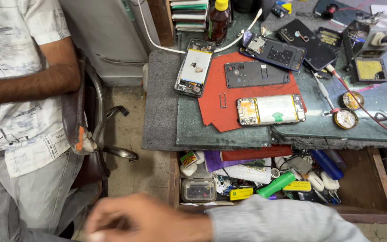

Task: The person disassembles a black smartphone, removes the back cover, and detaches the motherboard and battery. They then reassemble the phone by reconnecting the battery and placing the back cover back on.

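One hand (130,222) shows at the bottom edge, blurred, on a grey sleeve (283,222) that enters from the lower right. Which of the wearer's hands it is cannot be told for sure; it looks like the right, reaching across to the left. Blur hides the fingers, so how far they are open, or whether they grip anything, cannot be told. The other hand is out of view. Nearest the hand is an open drawer (384,179) under the bench (229,132), crammed with small items: a clear plastic box (198,190), a green tube (276,184), a blue tube (327,165). On the bench, a red mat (213,105) carries an opened phone (270,110) with its battery exposed and a dark back cover (256,73). Another opened phone (195,67) lies left of the mat. To the far left a second person (23,89) sits in a chair (90,130).
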